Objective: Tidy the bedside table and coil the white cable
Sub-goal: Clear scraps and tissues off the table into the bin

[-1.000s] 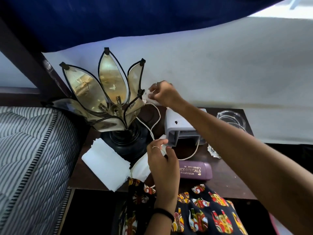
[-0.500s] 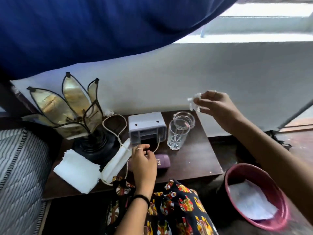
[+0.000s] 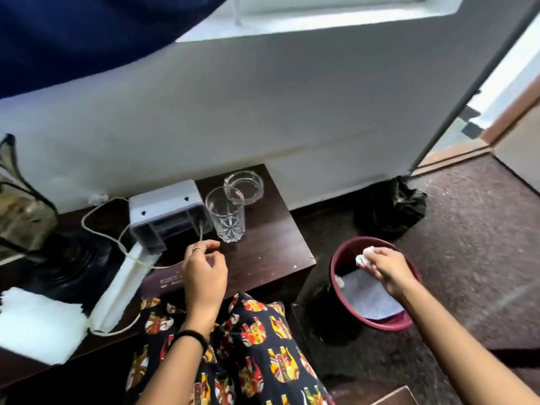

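White crumpled paper scrap (image 3: 363, 256) pinched in fingertips of right hand (image 3: 385, 268), now over the open mouth of the round maroon plastic waste bin (image 3: 377, 323) on the floor right of the table. A second ago same hand up at wall behind the petal-shaped glass lamp (image 3: 17, 211), half a second ago mid-air above table's right edge with the scrap; now swung down and right to the bin. Scrap not released yet. White sheet already lying in the bin.

Left hand (image 3: 204, 276) little changed: hovering low over dark wooden bedside table (image 3: 271, 252), fingers loosely curled, thumb and forefinger seeming to pinch thin white cable (image 3: 102, 235) near where it enters grey plastic box-shaped device (image 3: 166, 213); grip small, hard to confirm. Cable uncoiled, looping from wall side across table, over long white flat strip (image 3: 122, 287) and off front edge.

Also on table: clear cut-glass tumbler (image 3: 225, 215) upright just right of the grey device, clear glass ashtray (image 3: 245, 187) behind it, purple spectacle case (image 3: 163, 280) partly under left hand, white folded tissue stack (image 3: 38, 320) at front left.

Meaning for task: litter removal nearly done, drop likely next. Coiling not begun; judged early in the task. Tumbler near cable end, could tip if cable tugged.
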A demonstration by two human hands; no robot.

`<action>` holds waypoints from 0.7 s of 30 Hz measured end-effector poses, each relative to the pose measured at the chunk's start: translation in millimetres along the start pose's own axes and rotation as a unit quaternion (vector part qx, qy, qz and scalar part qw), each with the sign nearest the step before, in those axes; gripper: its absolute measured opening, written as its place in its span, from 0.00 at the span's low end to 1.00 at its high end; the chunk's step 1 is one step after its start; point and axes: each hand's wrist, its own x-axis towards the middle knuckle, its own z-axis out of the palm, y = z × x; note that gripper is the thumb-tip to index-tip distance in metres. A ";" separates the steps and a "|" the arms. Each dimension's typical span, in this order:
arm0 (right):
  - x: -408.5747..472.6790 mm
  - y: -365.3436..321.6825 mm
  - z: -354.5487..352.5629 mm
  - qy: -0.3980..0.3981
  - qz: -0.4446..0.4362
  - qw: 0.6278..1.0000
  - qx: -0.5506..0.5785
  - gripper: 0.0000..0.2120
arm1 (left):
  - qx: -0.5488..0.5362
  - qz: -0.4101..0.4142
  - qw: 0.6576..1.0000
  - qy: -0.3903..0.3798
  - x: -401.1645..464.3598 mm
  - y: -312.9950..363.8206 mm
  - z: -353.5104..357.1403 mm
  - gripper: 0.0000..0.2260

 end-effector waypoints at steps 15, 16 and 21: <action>25.0 10.0 -3.1 0.060 0.078 0.995 0.000 0.12 | -0.018 -0.020 1.000 0.010 -1.9 7.7 13.1 0.08; 21.0 -1.7 4.8 0.043 0.060 0.997 0.000 0.11 | -0.022 -0.024 0.999 0.012 -1.6 7.7 12.0 0.08; -10.7 -70.4 51.5 -0.029 -0.051 0.998 -0.006 0.08 | -0.042 -0.042 0.997 0.043 1.4 7.2 2.2 0.08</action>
